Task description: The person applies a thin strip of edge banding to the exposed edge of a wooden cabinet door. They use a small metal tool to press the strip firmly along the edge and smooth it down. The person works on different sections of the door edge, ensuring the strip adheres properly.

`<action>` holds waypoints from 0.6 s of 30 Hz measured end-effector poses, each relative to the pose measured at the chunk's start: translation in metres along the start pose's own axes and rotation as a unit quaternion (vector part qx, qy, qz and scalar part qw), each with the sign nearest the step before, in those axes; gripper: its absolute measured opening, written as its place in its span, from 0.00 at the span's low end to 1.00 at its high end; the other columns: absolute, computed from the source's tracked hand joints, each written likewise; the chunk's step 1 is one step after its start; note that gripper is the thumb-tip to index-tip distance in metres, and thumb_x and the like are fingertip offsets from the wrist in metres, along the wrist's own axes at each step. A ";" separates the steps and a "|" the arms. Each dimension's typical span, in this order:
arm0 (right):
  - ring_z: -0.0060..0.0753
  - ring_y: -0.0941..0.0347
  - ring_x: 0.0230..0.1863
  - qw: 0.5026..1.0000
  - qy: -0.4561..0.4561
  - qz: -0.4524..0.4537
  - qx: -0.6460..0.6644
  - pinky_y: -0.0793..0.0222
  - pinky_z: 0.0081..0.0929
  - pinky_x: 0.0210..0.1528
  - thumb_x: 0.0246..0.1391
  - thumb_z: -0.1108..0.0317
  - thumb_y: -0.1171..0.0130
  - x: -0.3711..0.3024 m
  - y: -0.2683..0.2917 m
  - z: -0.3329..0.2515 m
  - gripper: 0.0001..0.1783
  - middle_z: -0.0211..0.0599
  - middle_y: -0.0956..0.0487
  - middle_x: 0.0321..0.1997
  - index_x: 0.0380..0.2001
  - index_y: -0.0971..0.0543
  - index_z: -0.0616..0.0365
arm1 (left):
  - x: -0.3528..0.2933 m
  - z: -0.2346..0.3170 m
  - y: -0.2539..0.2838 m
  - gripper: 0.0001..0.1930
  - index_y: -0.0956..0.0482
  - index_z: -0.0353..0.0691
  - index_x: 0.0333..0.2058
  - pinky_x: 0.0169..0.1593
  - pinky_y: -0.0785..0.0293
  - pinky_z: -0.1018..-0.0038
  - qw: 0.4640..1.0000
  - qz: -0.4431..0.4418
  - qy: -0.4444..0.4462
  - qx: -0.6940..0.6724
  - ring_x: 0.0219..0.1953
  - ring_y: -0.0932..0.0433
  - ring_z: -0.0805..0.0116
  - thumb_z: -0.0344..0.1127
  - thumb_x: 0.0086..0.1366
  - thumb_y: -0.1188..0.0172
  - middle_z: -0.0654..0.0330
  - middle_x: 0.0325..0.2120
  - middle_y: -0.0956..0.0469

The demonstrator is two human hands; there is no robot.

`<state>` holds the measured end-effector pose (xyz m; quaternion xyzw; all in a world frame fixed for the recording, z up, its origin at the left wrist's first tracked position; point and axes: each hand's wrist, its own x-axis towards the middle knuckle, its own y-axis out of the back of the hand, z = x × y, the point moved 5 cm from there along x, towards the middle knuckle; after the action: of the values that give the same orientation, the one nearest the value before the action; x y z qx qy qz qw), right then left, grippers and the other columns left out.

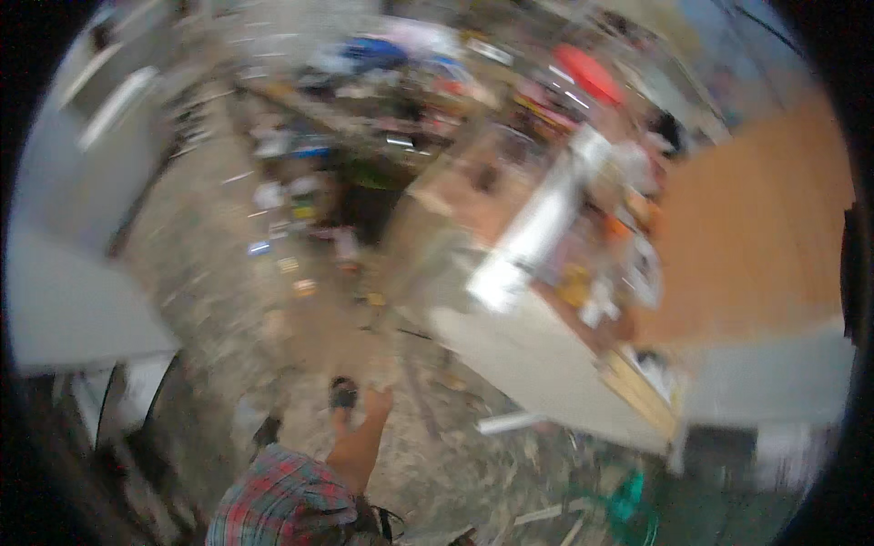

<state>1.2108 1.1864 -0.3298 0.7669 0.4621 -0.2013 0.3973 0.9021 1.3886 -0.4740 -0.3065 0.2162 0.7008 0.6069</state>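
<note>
Dark footwear (343, 393) is showing against the grey-brown floor (200, 237), just left of our bare hand (378, 400). Blur is keeping us from telling how far open the hand is hanging, or whether it is holding anything. Plaid clothing (278, 500) is showing below; a cluttered, pale-sided counter (546, 369) is standing to the right.

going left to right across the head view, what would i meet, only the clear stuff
Pale grey panel → plaid cloth → bare forearm → long, blurred silvery-white object → orange-brown panel
</note>
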 end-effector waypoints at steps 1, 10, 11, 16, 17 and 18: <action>0.40 0.27 0.41 0.999 0.023 -0.036 -0.018 0.29 0.40 0.42 0.55 0.59 0.42 0.006 -0.018 -0.014 0.23 0.40 0.23 0.42 0.50 0.24 0.62 | -0.019 0.001 0.043 0.43 0.54 0.38 0.67 0.60 0.36 0.61 0.998 0.007 -0.018 0.064 0.59 0.34 0.52 0.51 0.64 0.40 0.45 0.58 0.40; 0.41 0.26 0.47 0.928 0.210 -0.293 -0.088 0.28 0.42 0.46 0.57 0.60 0.44 -0.043 -0.207 -0.112 0.25 0.42 0.23 0.50 0.54 0.25 0.62 | -0.295 -0.065 0.340 0.33 0.38 0.37 0.63 0.51 0.24 0.62 0.947 0.297 -0.036 0.115 0.50 0.21 0.51 0.45 0.63 0.41 0.42 0.47 0.22; 0.41 0.26 0.46 0.926 0.150 -0.340 -0.062 0.29 0.41 0.47 0.57 0.60 0.42 -0.083 -0.253 -0.131 0.27 0.43 0.24 0.52 0.57 0.27 0.63 | -0.326 -0.097 0.349 0.32 0.36 0.37 0.63 0.49 0.23 0.62 0.930 0.351 -0.060 0.097 0.49 0.20 0.51 0.45 0.63 0.41 0.42 0.45 0.20; 0.26 0.27 0.46 0.772 0.216 -0.583 -0.136 0.30 0.23 0.48 0.59 0.69 0.39 -0.281 -0.438 -0.131 0.24 0.34 0.21 0.50 0.58 0.25 0.62 | -0.472 -0.180 0.360 0.33 0.42 0.40 0.67 0.51 0.23 0.64 0.907 0.398 0.003 -0.139 0.48 0.19 0.56 0.41 0.67 0.43 0.45 0.47 0.21; 0.25 0.27 0.45 0.739 0.304 -0.564 -0.210 0.31 0.24 0.47 0.58 0.68 0.38 -0.336 -0.452 -0.125 0.24 0.34 0.21 0.49 0.57 0.25 0.63 | -0.508 -0.179 0.355 0.34 0.46 0.41 0.69 0.52 0.23 0.63 0.877 0.394 0.011 -0.274 0.48 0.19 0.56 0.39 0.68 0.43 0.46 0.47 0.21; 0.24 0.27 0.45 0.699 0.266 -0.647 -0.149 0.31 0.22 0.47 0.58 0.68 0.38 -0.375 -0.476 -0.103 0.23 0.34 0.21 0.48 0.57 0.24 0.63 | -0.542 -0.182 0.355 0.35 0.49 0.43 0.71 0.50 0.22 0.61 0.807 0.464 -0.072 -0.357 0.46 0.18 0.57 0.36 0.69 0.44 0.47 0.45 0.20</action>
<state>0.6070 1.1849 -0.2151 0.2319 0.9547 -0.1246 0.1388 0.6248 0.8161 -0.2542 -0.3135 0.0233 0.9466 0.0708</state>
